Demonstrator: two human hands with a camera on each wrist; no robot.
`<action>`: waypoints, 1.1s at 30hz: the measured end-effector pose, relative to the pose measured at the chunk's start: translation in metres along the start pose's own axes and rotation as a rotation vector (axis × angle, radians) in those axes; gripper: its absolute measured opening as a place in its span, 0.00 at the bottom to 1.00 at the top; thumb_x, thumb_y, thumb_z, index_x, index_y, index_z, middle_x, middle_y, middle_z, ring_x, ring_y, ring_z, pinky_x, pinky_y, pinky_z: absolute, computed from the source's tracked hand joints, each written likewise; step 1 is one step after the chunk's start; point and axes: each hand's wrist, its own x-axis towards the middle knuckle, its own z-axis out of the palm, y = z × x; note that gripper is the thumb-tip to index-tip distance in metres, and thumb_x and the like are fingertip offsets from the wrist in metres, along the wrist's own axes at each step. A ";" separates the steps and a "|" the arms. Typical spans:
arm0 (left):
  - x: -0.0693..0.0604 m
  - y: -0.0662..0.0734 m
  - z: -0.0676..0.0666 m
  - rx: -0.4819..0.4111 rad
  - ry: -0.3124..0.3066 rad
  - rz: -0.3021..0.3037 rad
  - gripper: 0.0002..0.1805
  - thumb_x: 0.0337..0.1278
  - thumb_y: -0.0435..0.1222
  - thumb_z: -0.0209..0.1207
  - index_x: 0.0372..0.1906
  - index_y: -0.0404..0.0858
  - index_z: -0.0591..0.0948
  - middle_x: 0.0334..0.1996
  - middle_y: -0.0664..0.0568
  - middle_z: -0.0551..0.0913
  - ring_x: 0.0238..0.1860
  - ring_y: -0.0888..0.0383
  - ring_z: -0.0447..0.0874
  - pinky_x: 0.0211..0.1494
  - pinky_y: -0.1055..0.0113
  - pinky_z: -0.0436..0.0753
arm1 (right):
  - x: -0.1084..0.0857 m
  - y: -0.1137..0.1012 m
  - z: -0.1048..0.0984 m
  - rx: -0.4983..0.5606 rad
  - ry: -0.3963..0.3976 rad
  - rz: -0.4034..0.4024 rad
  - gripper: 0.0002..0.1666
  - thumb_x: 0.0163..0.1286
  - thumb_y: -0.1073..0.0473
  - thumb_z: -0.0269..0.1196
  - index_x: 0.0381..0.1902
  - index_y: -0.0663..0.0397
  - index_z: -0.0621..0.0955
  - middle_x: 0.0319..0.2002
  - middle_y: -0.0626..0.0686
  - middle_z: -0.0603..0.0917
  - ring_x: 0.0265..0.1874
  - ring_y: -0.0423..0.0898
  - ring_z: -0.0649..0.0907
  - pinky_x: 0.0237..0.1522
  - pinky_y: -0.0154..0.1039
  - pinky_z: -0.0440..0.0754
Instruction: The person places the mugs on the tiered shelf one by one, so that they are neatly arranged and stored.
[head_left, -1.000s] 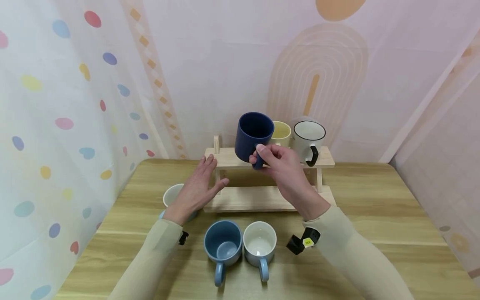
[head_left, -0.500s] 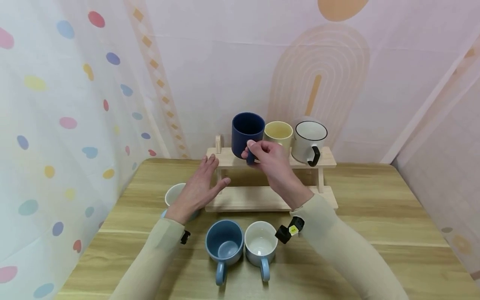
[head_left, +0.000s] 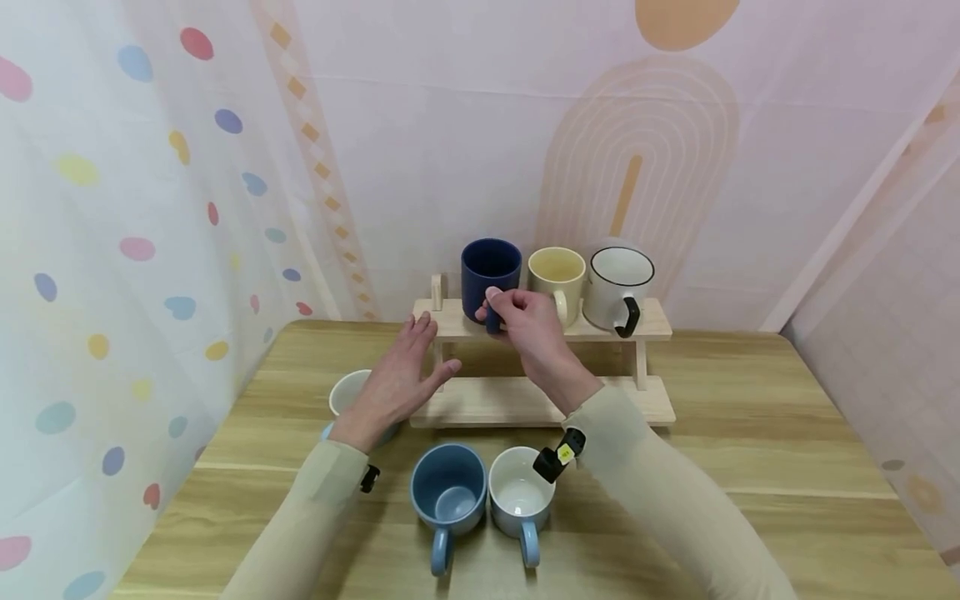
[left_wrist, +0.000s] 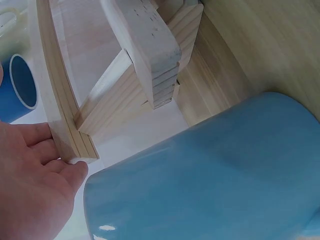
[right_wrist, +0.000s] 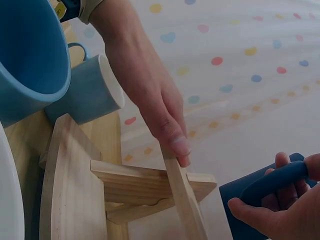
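Note:
My right hand (head_left: 537,335) pinches the handle of the dark blue mug (head_left: 491,271), which stands upright over the left part of the wooden rack's top shelf (head_left: 448,321). Whether its base touches the shelf is hard to tell. In the right wrist view, thumb and fingers of the right hand (right_wrist: 287,205) curl round that handle (right_wrist: 275,182). My left hand (head_left: 393,382) rests with extended fingers at the shelf's left end; in the left wrist view, the fingertips of the left hand (left_wrist: 37,175) touch the shelf's end (left_wrist: 75,145).
A yellow mug (head_left: 568,292) and a white black-rimmed mug (head_left: 609,304) stand right of the blue one. In front of the rack are a blue mug (head_left: 448,492) and a white-lined light blue mug (head_left: 517,500). Another mug (head_left: 347,392) is partly behind the left hand.
The dark blue mug, in the right hand's grip, has moved left and down, away from the yellow mug. The left hand has kept its place at the shelf's end.

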 end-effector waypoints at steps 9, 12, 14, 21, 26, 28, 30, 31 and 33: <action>0.001 0.000 0.000 -0.005 0.014 0.015 0.49 0.73 0.64 0.50 0.81 0.31 0.57 0.82 0.40 0.51 0.83 0.42 0.41 0.80 0.43 0.55 | 0.007 0.009 0.000 -0.048 0.030 0.017 0.19 0.80 0.51 0.60 0.44 0.63 0.84 0.45 0.58 0.88 0.49 0.51 0.83 0.58 0.47 0.83; 0.001 -0.001 0.000 -0.002 0.017 0.014 0.49 0.74 0.64 0.50 0.81 0.31 0.57 0.82 0.40 0.51 0.83 0.42 0.41 0.80 0.43 0.55 | 0.010 0.010 0.001 -0.067 0.034 0.022 0.19 0.80 0.49 0.60 0.44 0.63 0.85 0.44 0.57 0.88 0.49 0.51 0.83 0.56 0.46 0.83; 0.001 -0.001 0.000 -0.002 0.018 0.013 0.49 0.74 0.64 0.50 0.81 0.31 0.57 0.82 0.40 0.51 0.83 0.42 0.41 0.80 0.43 0.55 | 0.012 0.011 0.002 -0.075 0.038 0.026 0.20 0.80 0.49 0.60 0.44 0.62 0.85 0.44 0.57 0.88 0.48 0.50 0.82 0.54 0.44 0.83; 0.002 -0.002 0.000 -0.002 0.017 0.016 0.49 0.73 0.64 0.50 0.81 0.31 0.57 0.82 0.40 0.51 0.83 0.42 0.40 0.80 0.43 0.55 | 0.014 0.011 0.005 -0.070 0.063 0.032 0.19 0.81 0.50 0.60 0.43 0.62 0.85 0.43 0.57 0.89 0.46 0.49 0.82 0.48 0.41 0.82; 0.001 -0.002 -0.001 0.002 0.012 0.012 0.49 0.73 0.64 0.50 0.81 0.31 0.57 0.82 0.40 0.51 0.83 0.42 0.40 0.81 0.44 0.54 | 0.015 0.012 0.006 -0.061 0.067 0.028 0.19 0.81 0.50 0.59 0.42 0.62 0.84 0.42 0.57 0.89 0.46 0.49 0.82 0.46 0.40 0.81; 0.001 -0.002 -0.001 0.004 0.010 0.013 0.49 0.73 0.64 0.50 0.81 0.31 0.57 0.82 0.39 0.51 0.83 0.42 0.40 0.81 0.44 0.54 | 0.015 0.013 0.006 -0.061 0.071 0.030 0.19 0.81 0.50 0.59 0.41 0.62 0.84 0.42 0.57 0.89 0.45 0.48 0.82 0.45 0.39 0.81; 0.001 -0.002 -0.002 0.004 0.011 0.015 0.49 0.73 0.64 0.50 0.81 0.31 0.56 0.82 0.39 0.51 0.83 0.42 0.40 0.81 0.43 0.54 | 0.015 0.013 0.007 -0.061 0.073 0.029 0.19 0.81 0.50 0.59 0.41 0.62 0.84 0.42 0.57 0.89 0.45 0.48 0.82 0.45 0.40 0.81; 0.001 -0.002 -0.002 0.003 0.011 0.014 0.49 0.73 0.64 0.50 0.81 0.31 0.56 0.83 0.39 0.51 0.83 0.42 0.40 0.81 0.43 0.54 | 0.015 0.013 0.007 -0.062 0.075 0.026 0.19 0.81 0.50 0.59 0.41 0.62 0.84 0.42 0.57 0.89 0.45 0.48 0.82 0.45 0.40 0.81; 0.002 -0.002 -0.003 0.002 0.010 0.013 0.50 0.73 0.64 0.50 0.81 0.31 0.56 0.83 0.39 0.50 0.83 0.42 0.39 0.81 0.43 0.53 | 0.016 0.013 0.008 -0.061 0.079 0.023 0.19 0.81 0.50 0.59 0.41 0.63 0.84 0.42 0.57 0.89 0.45 0.48 0.82 0.46 0.41 0.81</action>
